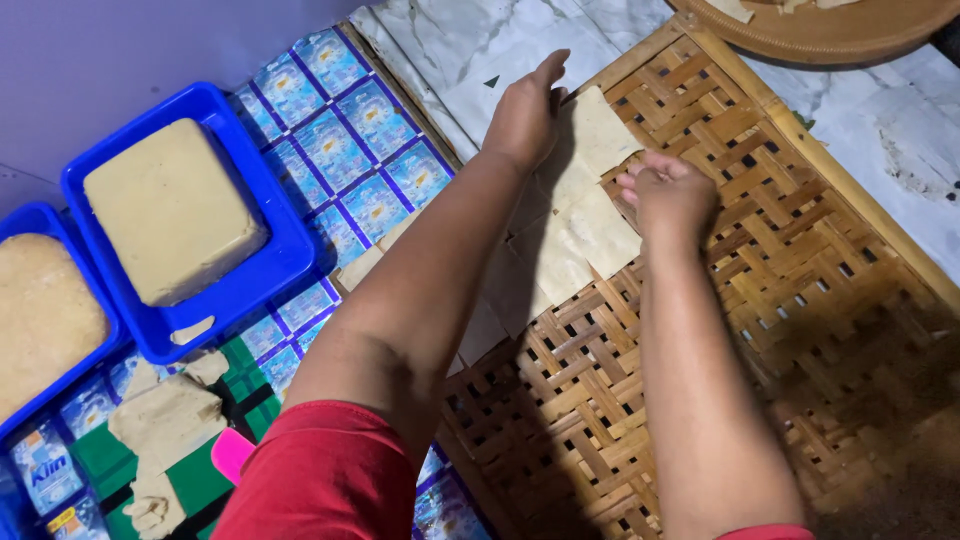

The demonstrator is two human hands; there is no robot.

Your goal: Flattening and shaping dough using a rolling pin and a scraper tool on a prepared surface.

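A woven bamboo tray [780,250] lies in front of me. Several thin pale dough sheets [590,235] are laid edge to edge along its left side. My left hand [525,115] lies flat, fingers together, on the far sheet [605,130] near the tray's top left edge. My right hand [668,190] hovers just right of the sheets with fingers curled; it seems to pinch a sheet's edge, but I cannot make out the grip. Both arms reach out from red sleeves.
At left, a blue tub [255,270] holds a pale dough block [170,210]; a second blue tub [45,225] holds a grainy mass. Dough scraps [165,420] and a pink scraper [232,452] lie on a patterned mat [345,140]. A round wooden tray [820,30] sits at top right.
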